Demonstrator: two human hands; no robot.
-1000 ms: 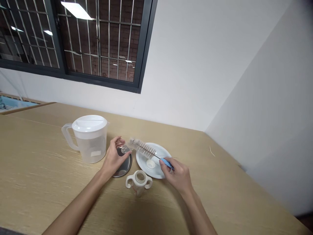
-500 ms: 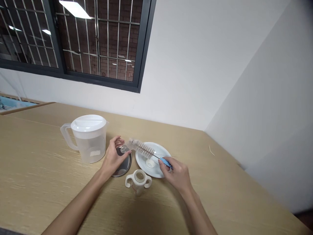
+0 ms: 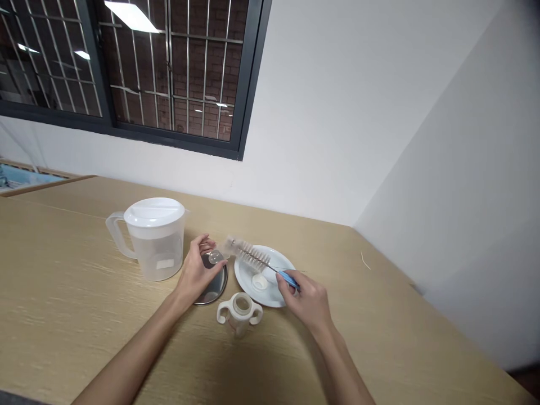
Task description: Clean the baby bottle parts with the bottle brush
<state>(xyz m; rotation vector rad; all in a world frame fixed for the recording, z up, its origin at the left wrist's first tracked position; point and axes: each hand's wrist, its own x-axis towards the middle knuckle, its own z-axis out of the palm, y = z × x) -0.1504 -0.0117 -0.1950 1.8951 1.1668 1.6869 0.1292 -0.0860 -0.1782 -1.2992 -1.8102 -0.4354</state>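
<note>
Bristles [image 3: 255,260], white and bushy, up close!

Right hand [image 3: 311,299] clamped on the slim wire brush's blue handle [image 3: 289,280]; left hand [image 3: 196,274] pinching a small, clear dome-shaped piece [image 3: 215,257] above the round silver metal dish [image 3: 211,297], bristled tip right beside it. Steady pinch, shaft lined up, gentle twists: that should scrub without squashing the dome!

A plain room inside a building, maybe a home or an office; I can't tell which.
It has smooth white walls [image 3: 329,101] and a big, light brown, wood-look tabletop [image 3: 379,337]. The dark grey window frame [image 3: 247,73] has thin silver metal bars [image 3: 188,73] behind the glass, and past them is a reddish-brown brick wall [image 3: 215,76]. Bright white lights [image 3: 133,17] shine in the glass.
</note>
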